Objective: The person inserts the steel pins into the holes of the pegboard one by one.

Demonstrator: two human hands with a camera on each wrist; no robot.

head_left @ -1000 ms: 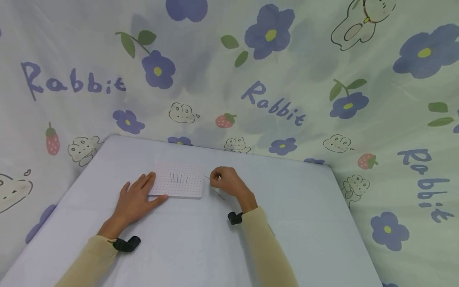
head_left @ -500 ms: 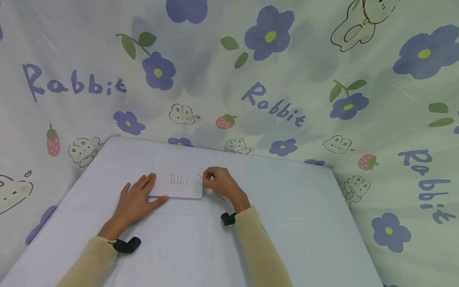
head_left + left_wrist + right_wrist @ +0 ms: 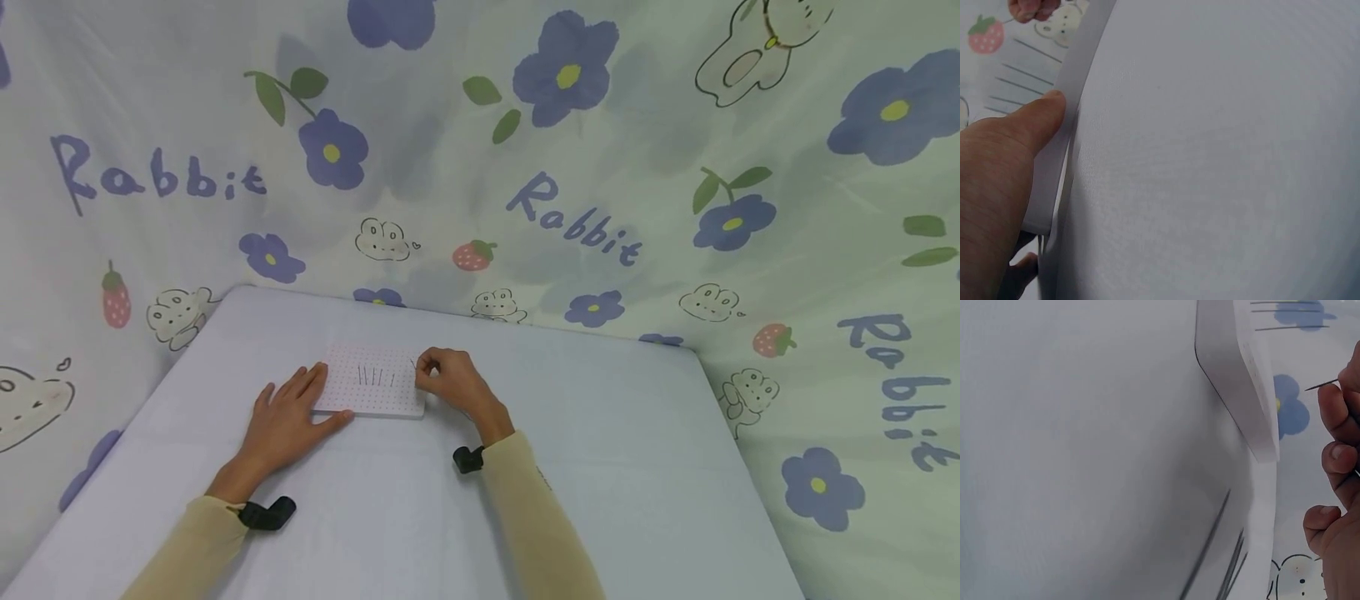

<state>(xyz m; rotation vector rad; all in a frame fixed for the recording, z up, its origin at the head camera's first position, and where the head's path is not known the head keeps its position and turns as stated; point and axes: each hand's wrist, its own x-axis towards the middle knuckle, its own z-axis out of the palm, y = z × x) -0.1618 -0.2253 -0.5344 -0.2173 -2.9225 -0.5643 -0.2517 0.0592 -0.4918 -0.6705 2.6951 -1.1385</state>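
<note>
A white board (image 3: 341,402) with a grid of small dots lies on the table. Several thin dark needle-like pins (image 3: 372,376) stand up from its middle, also visible as pins (image 3: 1022,78) in the left wrist view. My left hand (image 3: 279,427) rests against the board's left end, its thumb (image 3: 1044,115) touching the front edge. Over the board's right end, my right hand (image 3: 454,380) pinches another needle-like pin (image 3: 1321,385) between thumb and forefinger. The pin's tip sticks out to the left, above the surface and apart from the standing ones.
Loose dark pins (image 3: 1232,565) lie on the table beside the board's right end, mostly hidden by my right hand in the head view. A white cloth covers the tabletop (image 3: 637,467). Behind it hangs a curtain (image 3: 435,183) printed with flowers and rabbits.
My right hand has moved left, from beside the board to above its right end, carrying the needle-like pin. The left hand has stayed in place.
</note>
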